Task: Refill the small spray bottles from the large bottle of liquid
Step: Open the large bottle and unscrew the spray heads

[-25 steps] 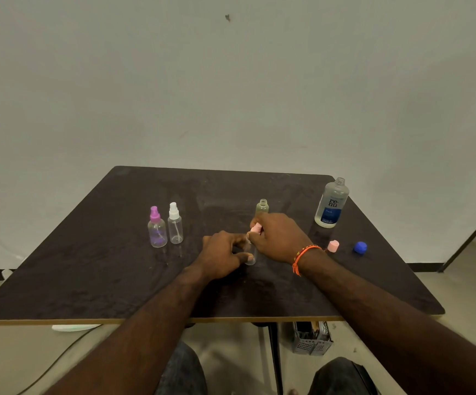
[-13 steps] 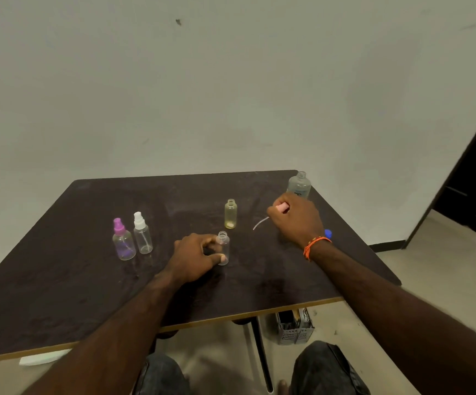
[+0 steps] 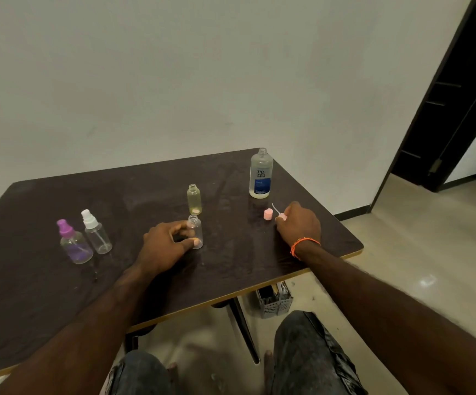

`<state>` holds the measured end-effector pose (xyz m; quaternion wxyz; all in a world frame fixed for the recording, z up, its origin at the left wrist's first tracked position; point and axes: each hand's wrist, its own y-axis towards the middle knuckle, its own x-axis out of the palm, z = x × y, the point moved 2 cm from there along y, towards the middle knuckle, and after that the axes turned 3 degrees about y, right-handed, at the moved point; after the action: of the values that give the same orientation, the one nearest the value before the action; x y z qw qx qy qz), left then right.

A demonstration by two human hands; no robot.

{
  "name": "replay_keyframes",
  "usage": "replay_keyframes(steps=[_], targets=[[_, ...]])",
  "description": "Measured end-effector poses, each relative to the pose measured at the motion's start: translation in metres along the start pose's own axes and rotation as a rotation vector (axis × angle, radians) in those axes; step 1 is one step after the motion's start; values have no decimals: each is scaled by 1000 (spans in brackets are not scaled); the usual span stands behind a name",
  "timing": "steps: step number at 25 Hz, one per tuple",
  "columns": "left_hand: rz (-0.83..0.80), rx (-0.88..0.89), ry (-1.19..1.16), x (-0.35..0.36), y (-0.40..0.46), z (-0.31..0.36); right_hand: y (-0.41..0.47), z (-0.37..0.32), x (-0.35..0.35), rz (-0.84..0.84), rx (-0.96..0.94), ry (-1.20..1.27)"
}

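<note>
On the dark table [image 3: 46, 295], the left hand [image 3: 165, 246] grips an uncapped clear spray bottle [image 3: 196, 232], upright, thumb and fingers closed around its body. Just behind it stands an uncapped yellowish bottle [image 3: 194, 199]. The right hand [image 3: 299, 223] rests near the right edge, fingers pinched on a pink spray head [image 3: 282, 215] with its dip tube; a pink cap [image 3: 268, 214] stands just beside. The large bottle [image 3: 261, 175] stands open behind, far right. Two capped spray bottles, purple [image 3: 74, 243] and white [image 3: 95, 233], stand at left.

Plain, sparsely furnished indoor room, bare white wall [image 3: 174, 81], dark laminate worktop [image 3: 46, 280] on a metal leg, glossy beige tiled floor [image 3: 416, 252], dark door frame [image 3: 442, 109], exact kind of place unclear
</note>
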<state>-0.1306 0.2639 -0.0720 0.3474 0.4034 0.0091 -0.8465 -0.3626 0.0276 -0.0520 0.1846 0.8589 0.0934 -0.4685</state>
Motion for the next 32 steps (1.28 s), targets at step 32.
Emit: replay_keyframes(steps=[32], targets=[[172, -199, 240, -19, 59, -20, -43, -188, 99, -413, -467, 352]])
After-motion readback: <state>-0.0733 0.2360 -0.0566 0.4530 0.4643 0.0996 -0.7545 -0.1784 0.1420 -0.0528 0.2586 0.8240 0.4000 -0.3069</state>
